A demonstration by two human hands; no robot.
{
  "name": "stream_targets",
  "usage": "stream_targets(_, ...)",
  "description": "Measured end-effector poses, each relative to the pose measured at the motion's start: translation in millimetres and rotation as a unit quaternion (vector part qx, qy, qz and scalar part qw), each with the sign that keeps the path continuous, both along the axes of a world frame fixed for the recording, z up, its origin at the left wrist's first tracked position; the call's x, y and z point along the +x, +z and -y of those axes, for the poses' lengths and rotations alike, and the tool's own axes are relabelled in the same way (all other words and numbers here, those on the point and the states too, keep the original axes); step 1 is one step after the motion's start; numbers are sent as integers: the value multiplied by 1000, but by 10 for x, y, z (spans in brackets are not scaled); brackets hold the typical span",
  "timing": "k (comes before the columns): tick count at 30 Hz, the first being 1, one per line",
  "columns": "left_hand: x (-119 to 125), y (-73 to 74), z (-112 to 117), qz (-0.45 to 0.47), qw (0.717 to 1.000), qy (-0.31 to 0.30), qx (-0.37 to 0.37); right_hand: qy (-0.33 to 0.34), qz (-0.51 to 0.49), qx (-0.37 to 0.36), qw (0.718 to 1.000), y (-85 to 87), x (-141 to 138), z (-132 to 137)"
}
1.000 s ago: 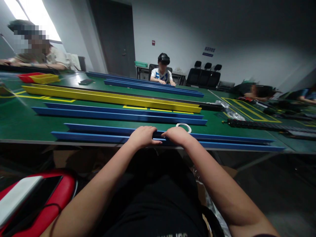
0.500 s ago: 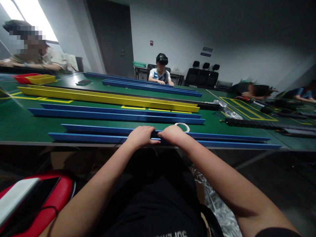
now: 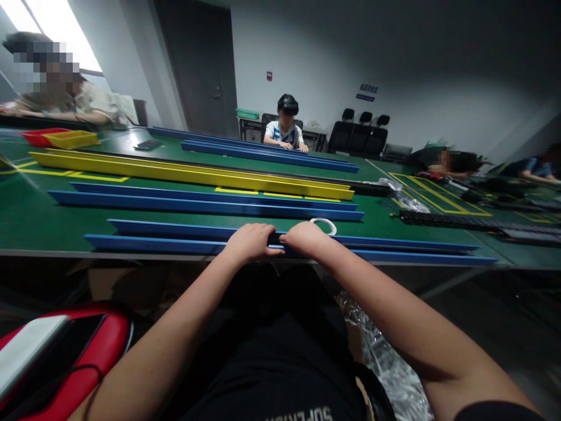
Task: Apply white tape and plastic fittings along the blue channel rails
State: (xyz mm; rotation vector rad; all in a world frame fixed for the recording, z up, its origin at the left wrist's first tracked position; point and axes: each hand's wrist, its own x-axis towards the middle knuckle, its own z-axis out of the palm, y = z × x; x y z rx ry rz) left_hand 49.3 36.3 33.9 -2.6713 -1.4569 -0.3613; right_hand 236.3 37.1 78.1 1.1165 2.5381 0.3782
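A long blue channel (image 3: pixel 166 242) with two raised walls lies along the front edge of the green table. My left hand (image 3: pixel 250 241) is closed over it near the middle, fingers across the walls and thumb at the front. Close beside it, my right hand (image 3: pixel 304 238) is bent down over the same channel with its fingers curled. Most of those fingers are hidden behind the hand, so what they pinch does not show. A white ring (image 3: pixel 324 227), like a roll of tape, lies just behind my right hand.
Beyond lie another blue channel (image 3: pixel 205 204) and a yellow channel (image 3: pixel 188 175). Red and yellow trays (image 3: pixel 72 139) sit at the left, and a dark strip (image 3: pixel 473 221) at the right. A co-worker (image 3: pixel 284 131) sits opposite. A red stool (image 3: pixel 111 333) holds boxes at lower left.
Both hands stay in the same place on the blue channel, with no clear change of grip. The view has shifted very slightly.
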Motion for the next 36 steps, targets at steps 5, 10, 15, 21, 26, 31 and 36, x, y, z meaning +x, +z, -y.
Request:
stream_targets(5, 3, -11, -9, -1, 1000, 2, -3, -6, 9, -8, 1000, 17, -24, 12)
stream_targets(10, 7, -9, -12, -1, 1000, 2, -6, -19, 14, -18, 1000, 57, -75, 32)
stream_targets(15, 14, 10, -7, 3, 1000, 5, -17, 1, 18, -13, 1000, 59, -30, 27)
stream_targets(21, 7, 0, -10, 3, 1000, -2, -14, 15, 23, -8, 1000, 41, -15, 15)
stream_targets(26, 1, -18, -18, 1, 1000, -1, -11, -29, 29, -34, 999, 87, -140, 33)
stream_targets(31, 8, -4, -7, 3, 1000, 3, -14, -3, 31, -25, 999, 94, -59, 30)
stream_targets(36, 13, 17, 3, 5, 1000, 1, -18, 36, 27, -5, 999, 60, 48, 11)
